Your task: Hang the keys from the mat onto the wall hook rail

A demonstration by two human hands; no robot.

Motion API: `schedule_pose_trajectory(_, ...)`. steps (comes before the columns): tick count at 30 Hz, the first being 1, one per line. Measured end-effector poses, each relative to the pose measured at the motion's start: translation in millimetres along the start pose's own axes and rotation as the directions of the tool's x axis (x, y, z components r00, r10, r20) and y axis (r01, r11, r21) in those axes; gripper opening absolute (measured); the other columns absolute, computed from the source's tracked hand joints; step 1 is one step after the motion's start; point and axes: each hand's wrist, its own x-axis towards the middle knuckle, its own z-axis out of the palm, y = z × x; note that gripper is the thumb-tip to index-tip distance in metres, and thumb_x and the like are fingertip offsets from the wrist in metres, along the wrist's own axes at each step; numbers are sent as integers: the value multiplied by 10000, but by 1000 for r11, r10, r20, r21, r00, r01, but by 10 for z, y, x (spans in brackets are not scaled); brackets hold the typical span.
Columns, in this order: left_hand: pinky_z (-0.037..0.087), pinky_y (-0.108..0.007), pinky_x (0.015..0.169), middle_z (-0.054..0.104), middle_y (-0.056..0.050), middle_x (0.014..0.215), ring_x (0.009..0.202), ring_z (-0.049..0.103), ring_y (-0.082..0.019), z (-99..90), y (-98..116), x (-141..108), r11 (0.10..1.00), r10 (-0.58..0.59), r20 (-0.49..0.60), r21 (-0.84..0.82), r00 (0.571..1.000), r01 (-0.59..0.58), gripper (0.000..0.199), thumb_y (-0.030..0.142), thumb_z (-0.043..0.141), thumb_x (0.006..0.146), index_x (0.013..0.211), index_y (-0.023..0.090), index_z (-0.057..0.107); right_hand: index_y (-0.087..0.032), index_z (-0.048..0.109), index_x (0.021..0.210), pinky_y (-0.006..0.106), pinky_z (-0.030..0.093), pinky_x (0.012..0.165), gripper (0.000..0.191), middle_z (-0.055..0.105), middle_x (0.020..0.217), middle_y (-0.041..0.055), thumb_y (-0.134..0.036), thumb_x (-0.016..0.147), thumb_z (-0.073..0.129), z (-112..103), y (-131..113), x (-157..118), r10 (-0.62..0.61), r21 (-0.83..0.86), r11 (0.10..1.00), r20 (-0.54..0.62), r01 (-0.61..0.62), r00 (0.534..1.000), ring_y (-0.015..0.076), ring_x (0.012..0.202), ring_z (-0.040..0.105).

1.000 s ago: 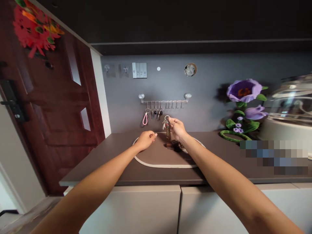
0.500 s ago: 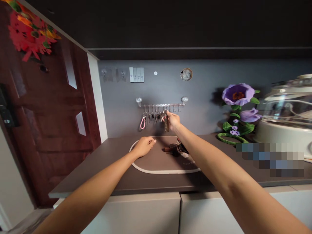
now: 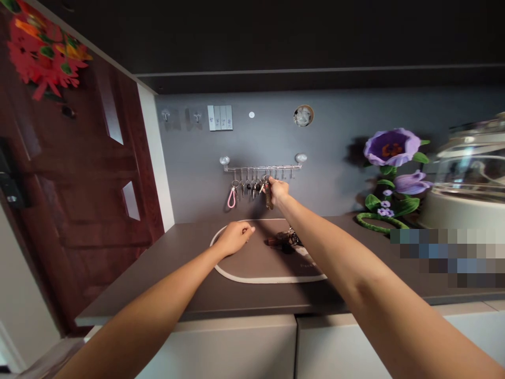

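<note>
My right hand pinches a bunch of keys on a metal ring, with a long brown fob hanging below the fingers. It is at the clear hook rail on the wall; whether the ring is on a hook I cannot tell. Left of it several key bunches hang in a row, the leftmost with a pink loop. My left hand rests loosely curled on the brown mat, nothing visible in it. More keys with a dark brown holder lie on the mat, partly hidden by my right forearm.
Purple artificial flowers and a clear-topped white appliance stand on the right of the counter. A dark cabinet overhangs the wall. At the left is a dark red door with red flowers.
My right hand and the held keys have shifted very slightly left and up by the rail. My left hand stays on the mat. The view has shifted a little.
</note>
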Motion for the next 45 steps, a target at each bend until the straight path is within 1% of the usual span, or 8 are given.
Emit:
schedule_pose_trajectory(7, 325, -219, 553, 586, 2, 583, 541, 498, -110, 1, -14, -2, 1000, 19, 7, 2, 1000, -19, 359, 384, 363, 817, 596, 159, 535, -158, 449, 591, 180, 447, 394, 219, 405, 370, -64, -134, 805, 487, -69, 65, 13, 23, -44, 999, 8, -23, 1000, 54, 349, 407)
schedule_pose_trajectory(13, 334, -219, 546, 599, -6, 601, 539, 507, -113, -5, -22, -12, 1000, -1, 14, -13, 1000, 2, 365, 400, 354, 818, 615, 159, 537, -145, 471, 643, 168, 428, 395, 172, 437, 395, -56, -139, 815, 473, -166, 70, 21, 23, -101, 995, 99, -13, 995, 51, 358, 425)
schedule_pose_trajectory(18, 349, -222, 546, 592, -13, 592, 541, 518, -119, -4, -37, -19, 1000, -24, 28, 0, 999, 24, 362, 406, 356, 812, 628, 157, 544, -131, 507, 688, 154, 404, 406, 121, 489, 434, -46, -94, 797, 468, -273, 6, 20, 61, -234, 972, 179, -18, 982, 49, 375, 448)
schedule_pose_trajectory(27, 359, -231, 544, 582, -14, 564, 520, 533, -130, -35, -34, 5, 996, -82, 92, 43, 992, 79, 326, 389, 385, 788, 694, 148, 583, -138, 570, 734, 151, 436, 530, 101, 610, 613, -8, -50, 735, 522, -465, -191, -78, 149, -346, 936, 219, -66, 964, 44, 523, 530)
schedule_pose_trajectory(32, 362, -238, 545, 617, -26, 600, 517, 541, -138, -120, 93, 86, 990, -125, 194, 85, 973, 110, 274, 361, 449, 750, 768, 141, 610, -140, 597, 726, 183, 456, 587, 86, 656, 733, 22, -93, 754, 530, -612, -324, -249, 149, -366, 930, 301, -30, 942, 62, 598, 570)
schedule_pose_trajectory(36, 373, -232, 593, 648, -44, 721, 622, 560, -142, -148, 286, 167, 989, -113, 201, 118, 973, 90, 256, 346, 488, 729, 809, 144, 624, -137, 613, 737, 223, 475, 616, 105, 669, 814, 49, -113, 775, 518, -746, -433, -464, 154, -376, 926, 345, -14, 926, 86, 640, 601)
schedule_pose_trajectory(40, 382, -237, 632, 645, -50, 783, 682, 552, -147, -38, 503, 252, 992, -50, 196, 123, 979, 26, 267, 344, 504, 731, 848, 141, 632, -127, 611, 746, 229, 482, 628, 127, 671, 788, 59, -121, 796, 494, -883, -434, -649, 127, -316, 949, 365, -6, 922, 97, 656, 617)
schedule_pose_trajectory(45, 400, -244, 658, 640, -67, 853, 733, 558, -155, 178, 615, 270, 993, -116, 103, -14, 988, 118, 306, 353, 518, 733, 911, 122, 609, -134, 620, 763, 193, 466, 600, 113, 667, 734, 43, -178, 791, 521, -1059, -274, -745, 34, -228, 972, 380, 58, 924, 87, 640, 615)
